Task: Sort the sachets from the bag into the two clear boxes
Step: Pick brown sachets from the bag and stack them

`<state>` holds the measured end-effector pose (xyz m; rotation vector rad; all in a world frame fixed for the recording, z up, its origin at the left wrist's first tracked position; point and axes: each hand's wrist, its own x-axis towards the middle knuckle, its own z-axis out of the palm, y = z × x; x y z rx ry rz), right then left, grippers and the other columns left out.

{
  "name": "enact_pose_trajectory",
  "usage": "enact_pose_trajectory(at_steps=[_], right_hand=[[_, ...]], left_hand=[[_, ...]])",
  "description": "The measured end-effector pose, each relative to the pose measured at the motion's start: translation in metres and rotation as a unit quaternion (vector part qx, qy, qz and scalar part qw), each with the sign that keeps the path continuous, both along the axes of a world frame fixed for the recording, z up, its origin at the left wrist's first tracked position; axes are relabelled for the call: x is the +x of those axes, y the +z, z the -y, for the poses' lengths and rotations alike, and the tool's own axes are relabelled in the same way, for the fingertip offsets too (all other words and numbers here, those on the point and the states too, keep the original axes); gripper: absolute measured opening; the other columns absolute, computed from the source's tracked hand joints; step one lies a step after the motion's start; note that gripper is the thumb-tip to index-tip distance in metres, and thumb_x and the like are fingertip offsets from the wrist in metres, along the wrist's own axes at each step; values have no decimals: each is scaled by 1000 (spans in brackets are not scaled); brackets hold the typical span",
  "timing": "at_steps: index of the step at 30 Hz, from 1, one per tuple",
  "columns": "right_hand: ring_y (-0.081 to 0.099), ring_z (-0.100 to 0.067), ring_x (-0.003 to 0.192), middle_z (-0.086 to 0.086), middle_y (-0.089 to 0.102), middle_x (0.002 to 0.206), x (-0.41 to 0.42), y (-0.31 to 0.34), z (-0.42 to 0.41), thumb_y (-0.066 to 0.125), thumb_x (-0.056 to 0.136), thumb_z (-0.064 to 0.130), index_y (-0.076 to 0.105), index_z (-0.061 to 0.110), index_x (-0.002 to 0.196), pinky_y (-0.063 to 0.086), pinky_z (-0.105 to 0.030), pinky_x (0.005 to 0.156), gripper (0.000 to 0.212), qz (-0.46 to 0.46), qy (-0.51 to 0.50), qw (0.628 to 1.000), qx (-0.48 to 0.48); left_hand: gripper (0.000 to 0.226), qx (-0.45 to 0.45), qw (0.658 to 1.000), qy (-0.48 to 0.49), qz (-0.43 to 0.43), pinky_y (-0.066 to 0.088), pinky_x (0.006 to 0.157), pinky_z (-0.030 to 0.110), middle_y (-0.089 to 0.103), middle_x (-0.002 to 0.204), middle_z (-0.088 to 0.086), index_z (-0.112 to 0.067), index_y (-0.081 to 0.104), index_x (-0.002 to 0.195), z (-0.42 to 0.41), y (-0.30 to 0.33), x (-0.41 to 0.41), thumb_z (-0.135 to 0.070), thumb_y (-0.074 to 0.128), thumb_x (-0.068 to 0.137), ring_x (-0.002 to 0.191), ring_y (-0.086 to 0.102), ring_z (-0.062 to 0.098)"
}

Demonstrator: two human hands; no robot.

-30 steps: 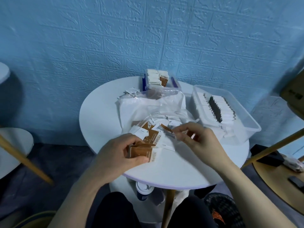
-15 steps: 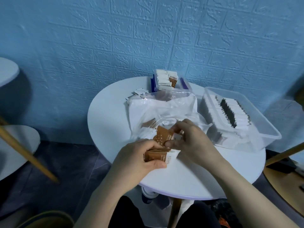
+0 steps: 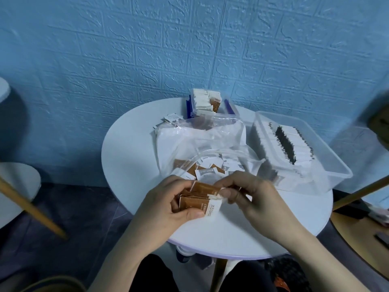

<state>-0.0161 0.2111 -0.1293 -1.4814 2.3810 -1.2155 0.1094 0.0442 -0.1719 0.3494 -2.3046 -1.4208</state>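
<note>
My left hand [image 3: 166, 205] grips a small stack of brown sachets [image 3: 200, 202] above the near part of the round white table [image 3: 130, 144]. My right hand [image 3: 254, 197] pinches the top brown sachet of that stack at its right end. Just behind my hands lies the open clear plastic bag [image 3: 202, 142] with several brown and white sachets [image 3: 208, 170] in its mouth. A large clear box [image 3: 328, 165] at the right holds a long row of white sachets. A small clear box [image 3: 229, 106] at the back holds white and brown sachets standing upright.
A few white sachets [image 3: 170, 119] lie loose on the table left of the small box. A blue embossed wall stands close behind the table. Wooden legs and other round tables flank it at left [image 3: 19, 178] and right [image 3: 357, 234].
My right hand took a brown sachet from the bag's mouth and brought it onto the stack in my left hand. The view has shifted, with the table sitting further right.
</note>
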Motion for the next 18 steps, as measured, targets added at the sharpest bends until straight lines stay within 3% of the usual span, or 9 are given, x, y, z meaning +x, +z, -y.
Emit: enact_pose_trajectory(at_steps=[2,4,8,10,13,15,18], right_hand=[[60,-7,68,20,62,75,1,-2,3,63,90,9,71,27,94,43,-16,66,21,33,25,999,10],[59,-6,66,17,62,74,0,-1,2,61,91,21,72,25,94,42,-16,65,12,67,25,997,-9],[52,0,66,13,62,77,-2,-1,-6,72,74,36,71,28,100,37,-11,62,27,160,40,986,-35],[51,3,66,18,61,78,-1,-6,-9,83,65,33,70,29,98,36,-10,62,36,144,28,989,1],[49,3,63,23,58,70,2,-17,-8,84,69,30,67,26,96,35,-11,61,32,67,-22,997,38],[51,3,64,20,60,71,0,-18,-9,81,72,34,68,29,96,37,-11,61,28,68,-16,997,31],[57,-3,67,14,68,78,-15,-9,-8,70,79,37,71,23,95,43,-16,63,21,142,-3,990,-22]], left_hand=[[48,3,1000,-6,4,55,81,44,67,99,-19,-45,65,104,0,0,1,-24,86,67,86,68,17],[45,7,1000,-2,10,56,81,43,71,95,-18,-45,65,101,0,-1,1,-24,87,67,84,69,16],[40,-8,1000,12,18,56,73,29,70,89,-22,-36,66,101,-1,0,-1,-30,86,66,77,66,4],[46,-2,1000,9,23,56,81,33,70,96,-20,-37,63,106,-2,1,-2,-29,86,67,84,68,4],[52,13,1000,0,26,54,88,40,71,102,-14,-40,59,108,-5,2,-5,-22,87,68,88,69,9],[48,3,1000,1,27,55,84,42,72,95,-12,-40,61,103,-6,0,-7,-22,87,68,81,68,13],[39,4,1000,20,18,51,66,32,65,68,-10,-39,64,92,-4,-3,-8,-27,88,65,59,55,9]])
